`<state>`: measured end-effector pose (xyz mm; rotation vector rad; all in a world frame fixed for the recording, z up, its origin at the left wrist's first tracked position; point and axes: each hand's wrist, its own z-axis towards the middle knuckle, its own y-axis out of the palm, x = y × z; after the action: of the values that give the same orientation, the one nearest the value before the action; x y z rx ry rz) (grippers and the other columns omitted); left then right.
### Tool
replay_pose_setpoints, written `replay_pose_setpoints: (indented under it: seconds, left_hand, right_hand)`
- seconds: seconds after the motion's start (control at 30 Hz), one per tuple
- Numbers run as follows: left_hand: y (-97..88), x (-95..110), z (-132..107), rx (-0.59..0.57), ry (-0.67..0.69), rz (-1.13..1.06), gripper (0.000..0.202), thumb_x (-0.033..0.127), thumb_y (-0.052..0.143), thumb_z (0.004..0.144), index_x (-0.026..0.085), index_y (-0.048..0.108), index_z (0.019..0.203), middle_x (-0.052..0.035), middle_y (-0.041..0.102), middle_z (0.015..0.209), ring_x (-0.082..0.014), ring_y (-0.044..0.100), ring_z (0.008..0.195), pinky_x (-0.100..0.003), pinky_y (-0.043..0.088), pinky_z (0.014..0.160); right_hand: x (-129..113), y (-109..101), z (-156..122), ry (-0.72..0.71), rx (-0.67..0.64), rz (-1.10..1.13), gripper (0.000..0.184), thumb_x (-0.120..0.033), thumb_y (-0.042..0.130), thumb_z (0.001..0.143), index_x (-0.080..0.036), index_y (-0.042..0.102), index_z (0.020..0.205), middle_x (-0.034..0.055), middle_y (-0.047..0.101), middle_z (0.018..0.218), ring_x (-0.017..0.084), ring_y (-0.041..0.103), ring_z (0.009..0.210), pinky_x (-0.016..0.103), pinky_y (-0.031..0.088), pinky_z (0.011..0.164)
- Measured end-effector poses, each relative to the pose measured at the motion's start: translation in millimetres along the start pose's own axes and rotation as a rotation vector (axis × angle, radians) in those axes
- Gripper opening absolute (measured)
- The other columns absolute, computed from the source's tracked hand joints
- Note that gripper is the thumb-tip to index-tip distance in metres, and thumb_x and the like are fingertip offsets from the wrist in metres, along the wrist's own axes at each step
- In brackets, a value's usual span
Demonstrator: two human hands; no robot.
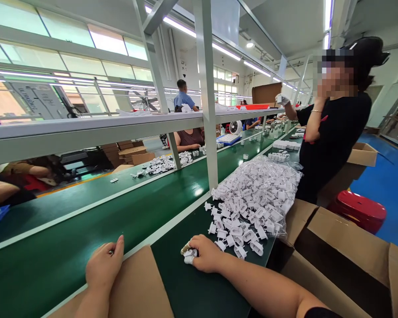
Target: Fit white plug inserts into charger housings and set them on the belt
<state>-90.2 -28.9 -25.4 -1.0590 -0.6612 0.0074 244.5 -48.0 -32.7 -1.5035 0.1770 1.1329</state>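
Note:
My right hand (204, 254) rests on the dark green bench (192, 287) with its fingers curled round a small white plastic part (189, 256). Just to its right spreads a large heap of the same white plastic parts (255, 198), some loose, the rest in a clear bag. My left hand (104, 264) lies closed at the far edge of a brown cardboard flap (135, 287), thumb up, with something small and dark pinched in the fingers that I cannot make out.
A green conveyor belt (86, 229) runs past on the left under a grey shelf frame (207, 110). An open cardboard box (345, 256) stands at my right. A person in black (331, 132) stands beside it, near a red stool (360, 210). Other workers sit across the line.

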Motion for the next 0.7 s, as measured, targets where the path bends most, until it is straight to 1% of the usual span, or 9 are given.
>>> replay_pose_setpoints:
  seconds: [0.1, 0.27, 0.4, 0.57, 0.7]
  left_hand:
    - [-1.9, 1.5, -0.8, -0.039, -0.020, 0.000, 0.056, 0.052, 0.041, 0.095, 0.020, 0.040, 0.049, -0.0070, 0.054, 0.069, -0.0199, 0.051, 0.070, -0.030, 0.034, 0.057]
    - [-2.9, 3.9, 0.2, -0.054, -0.024, -0.008, 0.055, 0.053, 0.040, 0.094, 0.021, 0.043, 0.049, -0.0074, 0.055, 0.071, -0.0207, 0.051, 0.072, -0.031, 0.035, 0.058]
    - [-2.3, 3.8, 0.1, -0.035, -0.026, -0.021, 0.052, 0.053, 0.042, 0.092, 0.021, 0.047, 0.051, -0.0077, 0.057, 0.072, -0.0213, 0.051, 0.073, -0.031, 0.036, 0.060]
    - [-1.5, 1.2, -1.1, -0.017, -0.019, -0.030, 0.053, 0.055, 0.042, 0.091, 0.021, 0.044, 0.050, -0.0079, 0.055, 0.071, -0.0213, 0.051, 0.072, -0.031, 0.035, 0.060]
    - [-2.2, 1.5, -0.7, -0.024, -0.011, -0.029, 0.052, 0.055, 0.042, 0.091, 0.022, 0.046, 0.051, -0.0075, 0.055, 0.071, -0.0207, 0.050, 0.069, -0.031, 0.034, 0.059]
  right_hand:
    - [-0.3, -0.5, -0.7, 0.006, 0.000, 0.012, 0.031, -0.024, 0.076, 0.081, -0.023, 0.078, 0.112, 0.0056, 0.071, 0.105, 0.023, 0.063, 0.101, 0.031, 0.048, 0.087]
    - [1.9, 0.8, -0.4, -0.002, 0.014, 0.004, 0.029, -0.024, 0.076, 0.080, -0.023, 0.078, 0.109, 0.0051, 0.071, 0.104, 0.022, 0.062, 0.101, 0.030, 0.048, 0.086]
    - [2.7, 1.4, -0.2, -0.014, 0.019, 0.006, 0.028, -0.023, 0.076, 0.080, -0.024, 0.078, 0.108, 0.0042, 0.071, 0.102, 0.022, 0.063, 0.099, 0.030, 0.048, 0.087]
    - [1.8, 0.6, -0.4, -0.010, 0.013, 0.006, 0.029, -0.023, 0.076, 0.080, -0.023, 0.078, 0.109, 0.0050, 0.071, 0.103, 0.023, 0.063, 0.101, 0.031, 0.049, 0.088]
    - [1.5, 0.1, -0.5, -0.003, 0.009, 0.016, 0.029, -0.023, 0.076, 0.081, -0.024, 0.078, 0.109, 0.0053, 0.072, 0.105, 0.023, 0.063, 0.102, 0.031, 0.049, 0.089]
